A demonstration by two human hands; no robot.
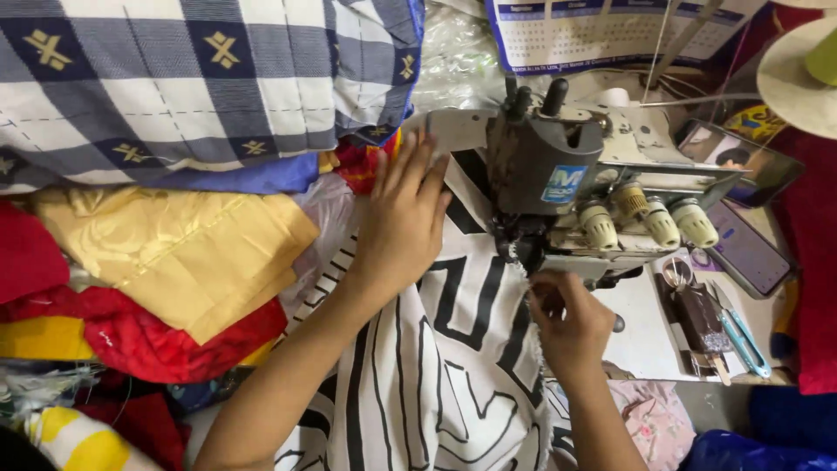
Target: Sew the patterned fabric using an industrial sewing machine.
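A white fabric with black stripes and angular lines (453, 349) lies across the bed of a grey sewing machine (558, 174). My left hand (403, 218) rests flat on the fabric, fingers spread, to the left of the machine head. My right hand (567, 318) pinches the frayed right edge of the same fabric just below the needle area. Thread-tension knobs (658, 222) stick out on the machine's right side.
Piles of cloth fill the left: blue-and-white checked fabric (174, 78), yellow satin (183, 249), red cloth (139, 336). Right of the machine lie small scissors (741, 336), a phone (750, 249) and a thread cone (798, 74). A wall calendar (602, 30) hangs behind.
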